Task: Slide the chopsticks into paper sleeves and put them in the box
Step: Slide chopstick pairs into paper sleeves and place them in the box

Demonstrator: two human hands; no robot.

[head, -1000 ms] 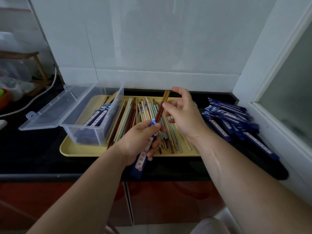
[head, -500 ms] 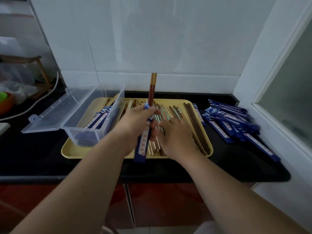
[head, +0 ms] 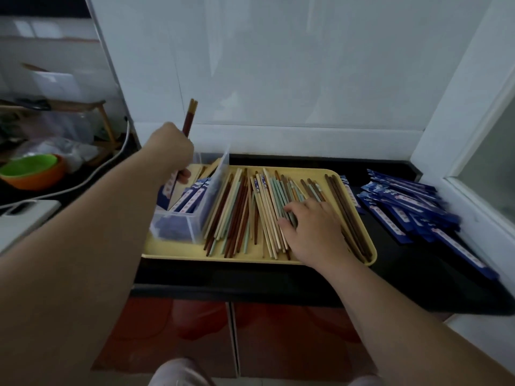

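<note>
Nearest the camera, below the front edge of the black surface [head: 250,285], are red cabinet doors [head: 195,330]. A yellow tray [head: 223,259] sits on the surface close to that edge.

The right grip [head: 315,227] lies palm-down on the right half of the tray, on top of the loose chopsticks [head: 245,207]. Its fingers are loosely bent and the fingertips touch the sticks. I cannot tell whether thumb and forefinger pinch one. The chopsticks are brown, cream and pale green, and lie roughly side by side, running from the near rim to the far rim.

On the left part of the tray stands the clear box [head: 195,221], its lid open. Several chopsticks in blue sleeves already lie inside it.

Above the far left of the box, the left grip [head: 172,146] is clamped round a sleeved pair [head: 191,115], held steeply tilted. The dark red tops with tan tips stick out above the fist. The blue sleeve hangs below it, and its lower end reaches down into the box.

To the right of the tray, well apart from the box, a pile of empty blue sleeves [head: 404,201] lies on the surface.

Far left, a green bowl [head: 30,165] nests in an orange one beside a white cable [head: 106,165]. White wall tiles rise behind everything.
</note>
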